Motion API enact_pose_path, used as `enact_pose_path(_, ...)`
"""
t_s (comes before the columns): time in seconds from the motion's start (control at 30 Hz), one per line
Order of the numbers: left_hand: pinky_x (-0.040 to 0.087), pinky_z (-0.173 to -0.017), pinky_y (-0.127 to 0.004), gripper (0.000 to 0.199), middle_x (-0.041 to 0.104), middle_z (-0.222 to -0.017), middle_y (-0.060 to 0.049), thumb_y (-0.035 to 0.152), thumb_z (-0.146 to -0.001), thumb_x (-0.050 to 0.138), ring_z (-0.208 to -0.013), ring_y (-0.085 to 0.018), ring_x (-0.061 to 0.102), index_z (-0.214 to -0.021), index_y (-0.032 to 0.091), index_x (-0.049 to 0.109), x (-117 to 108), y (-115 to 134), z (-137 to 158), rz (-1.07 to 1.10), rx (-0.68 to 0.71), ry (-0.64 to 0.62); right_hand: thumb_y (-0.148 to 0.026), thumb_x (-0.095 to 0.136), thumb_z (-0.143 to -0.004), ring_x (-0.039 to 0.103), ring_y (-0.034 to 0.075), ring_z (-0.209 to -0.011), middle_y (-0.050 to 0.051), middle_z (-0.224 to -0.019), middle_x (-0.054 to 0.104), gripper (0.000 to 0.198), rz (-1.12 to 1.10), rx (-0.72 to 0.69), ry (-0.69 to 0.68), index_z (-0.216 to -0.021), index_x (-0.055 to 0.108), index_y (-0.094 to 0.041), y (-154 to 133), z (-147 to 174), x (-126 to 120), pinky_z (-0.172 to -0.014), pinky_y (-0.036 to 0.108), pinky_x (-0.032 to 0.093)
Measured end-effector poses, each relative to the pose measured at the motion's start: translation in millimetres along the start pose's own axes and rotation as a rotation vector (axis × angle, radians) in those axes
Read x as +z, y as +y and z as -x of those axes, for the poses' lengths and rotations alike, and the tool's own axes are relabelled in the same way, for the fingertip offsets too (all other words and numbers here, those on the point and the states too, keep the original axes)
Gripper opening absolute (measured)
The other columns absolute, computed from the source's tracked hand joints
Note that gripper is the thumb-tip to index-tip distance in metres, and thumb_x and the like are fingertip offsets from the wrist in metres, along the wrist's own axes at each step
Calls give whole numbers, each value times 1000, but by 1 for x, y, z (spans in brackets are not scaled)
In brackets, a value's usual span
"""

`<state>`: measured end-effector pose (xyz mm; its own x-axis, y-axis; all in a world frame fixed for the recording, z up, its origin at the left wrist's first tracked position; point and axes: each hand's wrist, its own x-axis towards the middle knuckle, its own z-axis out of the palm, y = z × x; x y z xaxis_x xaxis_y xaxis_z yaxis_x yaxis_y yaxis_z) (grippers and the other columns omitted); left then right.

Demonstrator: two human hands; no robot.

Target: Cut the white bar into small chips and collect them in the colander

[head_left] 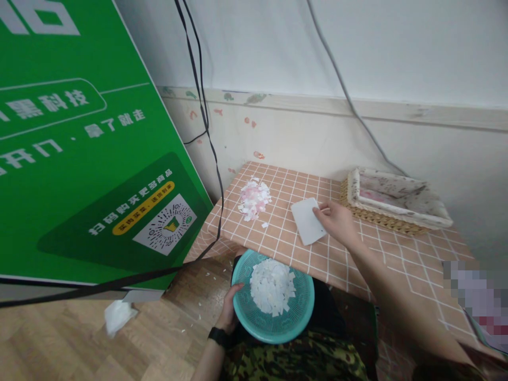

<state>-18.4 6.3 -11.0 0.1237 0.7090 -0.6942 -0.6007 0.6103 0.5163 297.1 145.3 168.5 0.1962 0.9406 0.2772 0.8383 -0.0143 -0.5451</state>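
Observation:
My left hand (229,308) grips the left rim of a turquoise plastic basket (273,332) that rests on my lap, below the table edge. Inside the basket lies a heap of torn white paper pieces (272,286). Over the table, my right hand (337,219) pinches the right edge of a flat stack of white paper or card (307,221) between thumb and fingers. Whether the stack touches the cloth I cannot tell. To its left on the tablecloth sits a pile of pink and white paper scraps (254,198), with one loose scrap beside it.
A brown checked tablecloth (278,244) covers the table. At its back right stands a cloth-lined wicker basket (397,214). A green printed panel (99,132) rises on the left, with a black cable (217,174) hanging before it. A white plastic bag (119,317) lies on the floor.

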Motion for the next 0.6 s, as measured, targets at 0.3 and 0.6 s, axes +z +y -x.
enact_pose_path(0.3,48,-66,-33,25,70,-71,-7,32,-66,67,-61,-20,63,-80,11,67,2,0,0,45,-3,6,-44,53,-76,64,22,-61,8,-69,69,31,79,5,14,-84,66,-18,18,-13,-7,-52,29,42)
enact_pose_path(0.6,47,-65,-32,24,70,-67,-6,34,-70,62,-60,-19,62,-79,12,68,10,5,7,86,22,-6,-40,39,-90,66,21,-69,6,-89,71,34,252,-441,-7,-109,64,-26,-41,19,27,-58,29,43)
